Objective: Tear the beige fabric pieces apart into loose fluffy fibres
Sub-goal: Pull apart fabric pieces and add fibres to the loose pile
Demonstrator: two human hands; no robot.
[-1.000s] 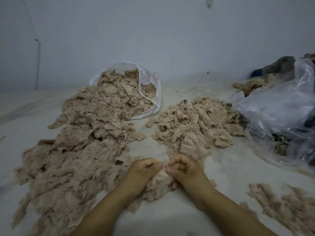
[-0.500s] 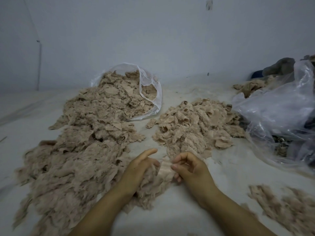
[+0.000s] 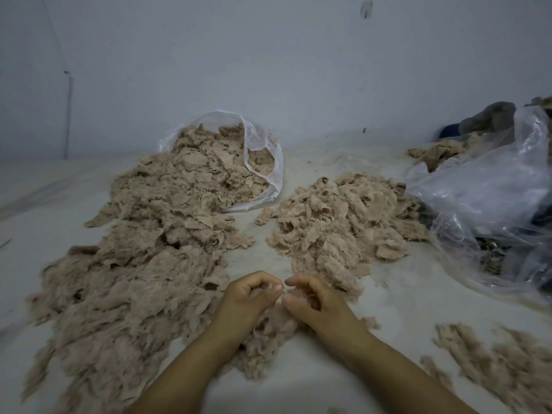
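Note:
My left hand (image 3: 249, 297) and my right hand (image 3: 313, 300) meet fingertip to fingertip low in the middle, both pinching one small beige fabric piece (image 3: 282, 297) between them. Frayed fluff (image 3: 268, 333) hangs and lies beneath the hands. A long heap of torn beige fabric (image 3: 134, 279) runs down the left side. A smaller pile of beige pieces (image 3: 340, 225) lies just beyond my right hand.
A clear plastic bag (image 3: 265, 162) full of beige pieces lies open at the back of the left heap. A large crumpled clear bag (image 3: 490, 201) sits at the right. Loose fibres (image 3: 507, 360) lie at the lower right. A wall (image 3: 268, 70) stands behind the white floor surface (image 3: 403, 294).
My left hand, half a second ago with fingers stretched out, has curled and closed its fingertips on the piece. Both hands have come together again.

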